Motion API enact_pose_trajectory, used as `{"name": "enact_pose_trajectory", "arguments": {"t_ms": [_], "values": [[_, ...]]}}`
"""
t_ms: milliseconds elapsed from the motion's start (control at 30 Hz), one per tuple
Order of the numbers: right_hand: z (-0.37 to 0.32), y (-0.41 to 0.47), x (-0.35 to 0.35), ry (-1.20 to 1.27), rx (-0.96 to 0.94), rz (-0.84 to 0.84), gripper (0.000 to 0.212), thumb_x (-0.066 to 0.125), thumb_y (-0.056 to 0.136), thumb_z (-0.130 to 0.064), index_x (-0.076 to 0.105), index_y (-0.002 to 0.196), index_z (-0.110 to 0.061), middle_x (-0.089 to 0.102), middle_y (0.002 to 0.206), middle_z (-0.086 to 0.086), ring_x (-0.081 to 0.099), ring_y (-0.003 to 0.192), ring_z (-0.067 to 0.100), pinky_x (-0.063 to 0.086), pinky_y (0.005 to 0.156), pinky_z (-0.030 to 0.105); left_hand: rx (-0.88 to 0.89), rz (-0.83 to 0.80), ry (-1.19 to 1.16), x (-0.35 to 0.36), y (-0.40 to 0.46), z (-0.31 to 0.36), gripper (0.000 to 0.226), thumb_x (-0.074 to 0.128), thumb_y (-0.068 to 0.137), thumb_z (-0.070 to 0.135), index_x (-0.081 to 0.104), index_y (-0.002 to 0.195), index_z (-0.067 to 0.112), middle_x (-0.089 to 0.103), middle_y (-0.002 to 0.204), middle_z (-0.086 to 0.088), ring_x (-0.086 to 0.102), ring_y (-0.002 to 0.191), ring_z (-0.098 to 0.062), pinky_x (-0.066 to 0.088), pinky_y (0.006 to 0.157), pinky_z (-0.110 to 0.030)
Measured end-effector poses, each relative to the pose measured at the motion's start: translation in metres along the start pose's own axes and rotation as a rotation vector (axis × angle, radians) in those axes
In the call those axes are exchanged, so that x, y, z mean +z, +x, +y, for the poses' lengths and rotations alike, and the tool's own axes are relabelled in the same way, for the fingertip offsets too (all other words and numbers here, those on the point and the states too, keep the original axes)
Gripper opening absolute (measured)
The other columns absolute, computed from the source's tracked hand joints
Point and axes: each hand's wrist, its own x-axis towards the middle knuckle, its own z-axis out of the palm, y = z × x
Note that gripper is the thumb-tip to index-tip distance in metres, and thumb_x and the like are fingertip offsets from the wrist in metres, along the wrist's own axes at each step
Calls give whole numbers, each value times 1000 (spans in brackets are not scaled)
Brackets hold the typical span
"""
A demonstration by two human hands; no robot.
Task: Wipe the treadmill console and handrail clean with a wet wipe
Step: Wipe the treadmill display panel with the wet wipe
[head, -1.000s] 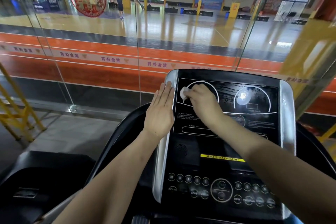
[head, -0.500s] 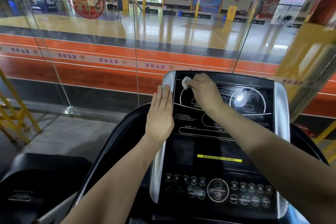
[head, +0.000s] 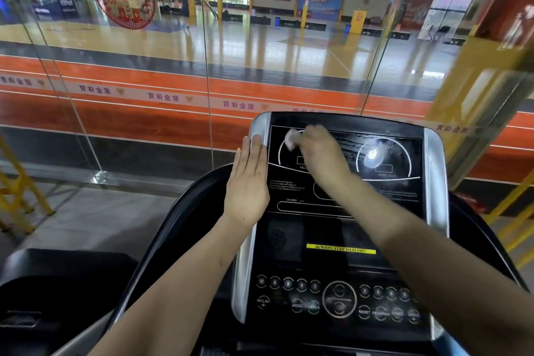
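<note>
Right hand [head: 316, 150] pinches crumpled white wipe [head: 290, 139] against glossy black console [head: 404, 202]; left hand [head: 248, 182] lies flat, fingers straight.

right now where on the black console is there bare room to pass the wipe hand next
Free: the right dial panel between the right hand holding the white wet wipe and the right silver trim. Also free: the button panel below the yellow strip. Crowded: the upper left, where the flat left hand rests.

Two hands: left hand [head: 248, 182], right hand [head: 319, 150]; one wet wipe [head: 290, 139]; one console [head: 346, 228]; two dial graphics.
</note>
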Motion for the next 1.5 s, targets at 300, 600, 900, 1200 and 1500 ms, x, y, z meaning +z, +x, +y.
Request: {"name": "enact_pose_trajectory", "arguments": {"t_ms": [300, 600, 900, 1200, 1500], "values": [[-28, -98, 20, 132, -28, 6, 25, 66, 92, 7, 72, 100, -16, 50, 82, 1, 47, 77, 20, 44, 68, 28, -10, -4, -55, 0, 0, 0, 69, 47, 91, -10, 31, 158, -5, 16, 171, -19, 4, 161, -36, 12, 131, -49], [-6, -16, 4, 143, 196, 86, 16, 72, 84, -2, 69, 76, -15, 46, 71, -3, 45, 70, 22, 45, 63, 41, 1, -31, 34, -1, 0, 2, 68, 45, 92, -7, 30, 158, -4, 12, 172, -21, 0, 160, -39, 8, 131, -50], [-25, -102, 11, 138, -9, -5, 32, 69, 88, 9, 68, 95, -22, 46, 78, -4, 44, 76, 16, 48, 70, 34, 12, -20, 35, 1, -1, 1, 63, 44, 93, -4, 33, 156, -7, 17, 170, -24, 7, 160, -39, 18, 129, -53], [11, -18, -11, 29, 110, 64, 17, 66, 86, 3, 75, 89, -11, 55, 76, 12, 54, 75, 29, 45, 65, 31, 10, -75, 173, 1, 0, 2, 63, 41, 99, 6, 26, 159, -6, 8, 171, -26, -3, 160, -41, 10, 130, -52], [-14, -119, 6, 164, 1, 4, 34, 70, 86, 14, 71, 98, -18, 54, 81, -3, 47, 77, 17, 48, 71, 32, 85, -40, 190, 5, 0, 2, 62, 46, 98, 1, 29, 157, -8, 13, 169, -28, 5, 160, -41, 12, 130, -53]]}}
